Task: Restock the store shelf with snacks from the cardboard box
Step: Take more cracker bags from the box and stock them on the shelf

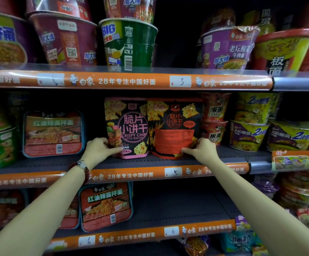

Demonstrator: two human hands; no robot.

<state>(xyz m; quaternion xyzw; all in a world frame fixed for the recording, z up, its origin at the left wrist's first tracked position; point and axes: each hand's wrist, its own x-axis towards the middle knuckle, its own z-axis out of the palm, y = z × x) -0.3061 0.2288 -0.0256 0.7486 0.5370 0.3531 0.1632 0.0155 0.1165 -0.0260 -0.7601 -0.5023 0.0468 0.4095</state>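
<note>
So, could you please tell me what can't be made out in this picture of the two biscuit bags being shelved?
Head view only:
- Cardboard box: not in frame.
- Left hand fingertips: hidden behind the pink-edged black biscuit bag.
- Orange-panelled black biscuit bag: its small print is too blurred to read; the right hand covers its lower corner.
- Space behind both bags: too dark to see.

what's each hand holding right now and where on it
The left hand grips the pink-trimmed biscuit bag at its lower left edge. The right hand pinches the orange-trimmed biscuit bag at its lower right corner.
</note>
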